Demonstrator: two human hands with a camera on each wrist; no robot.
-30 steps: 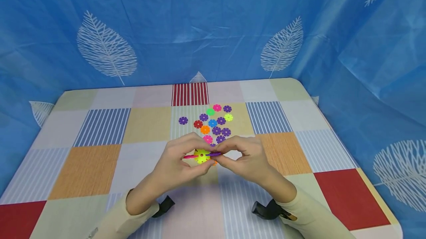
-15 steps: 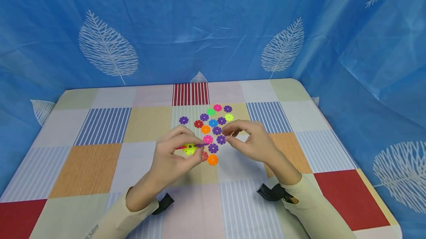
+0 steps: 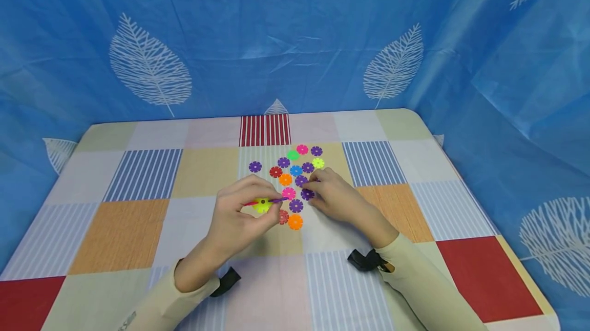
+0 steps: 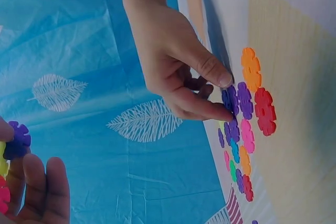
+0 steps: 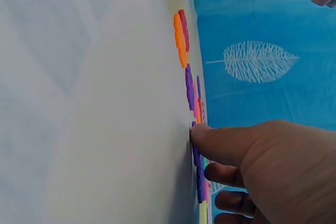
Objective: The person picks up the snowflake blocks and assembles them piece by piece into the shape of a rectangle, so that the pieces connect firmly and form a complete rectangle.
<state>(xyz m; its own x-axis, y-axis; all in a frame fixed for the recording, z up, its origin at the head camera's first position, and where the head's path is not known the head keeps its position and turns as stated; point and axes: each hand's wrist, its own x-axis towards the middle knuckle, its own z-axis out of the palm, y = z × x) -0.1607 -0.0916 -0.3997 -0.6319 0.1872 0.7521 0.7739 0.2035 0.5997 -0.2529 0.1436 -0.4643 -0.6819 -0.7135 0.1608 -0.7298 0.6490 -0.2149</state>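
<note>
My left hand [image 3: 244,213] holds several notched plastic discs joined together, raised over the table. A yellow disc [image 3: 261,208] is in the middle, with a purple disc [image 4: 19,139] on one side and a pink disc [image 4: 3,196] on the other. Thumb and fingers pinch this piece at its purple end. At the right side of the loose discs, my right hand [image 3: 338,199] is down at the table. Its thumb and forefinger pinch at a loose purple disc [image 4: 227,99], partly hidden by the fingertips. Another purple disc [image 3: 307,194] lies right at its thumb.
Loose discs spread across the table's middle, among them an orange disc [image 3: 295,222], a blue disc [image 3: 296,170], a green disc [image 3: 293,155] and a lone purple disc [image 3: 255,167] to the left. A patchwork cloth [image 3: 193,228] covers the table. Blue curtains [image 3: 286,39] stand behind and beside it.
My right hand let go of the joined discs, moved right and came down on the loose purple discs. My left hand shifted slightly left, still holding the joined piece.
</note>
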